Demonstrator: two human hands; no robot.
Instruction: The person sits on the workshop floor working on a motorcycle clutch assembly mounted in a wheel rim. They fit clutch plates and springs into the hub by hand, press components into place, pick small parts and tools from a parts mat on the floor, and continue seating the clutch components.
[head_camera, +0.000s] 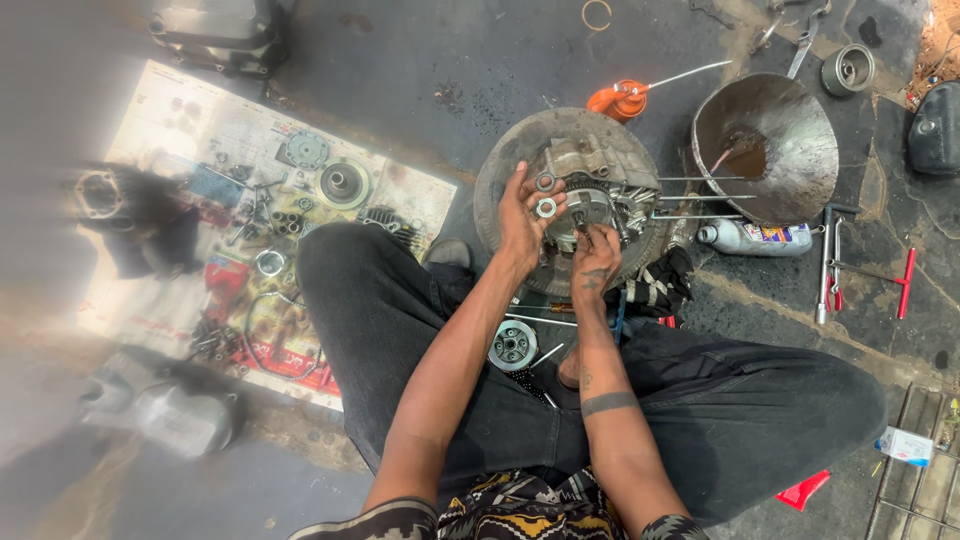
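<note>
While the left hand (522, 215) is cupping two ring-shaped bearings (545, 207) loosely, the right hand (596, 258), fingers pinching at the engine case (590, 190) on the floor, is best working squarely.

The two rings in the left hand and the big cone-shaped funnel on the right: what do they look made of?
The rings in the left hand look like bright steel: silvery and shiny, probably bearings or washers. The funnel looks like dull grey sheet metal, stained with brown oily residue inside. The right hand works on the engine part, apparently grimy cast metal.
</note>
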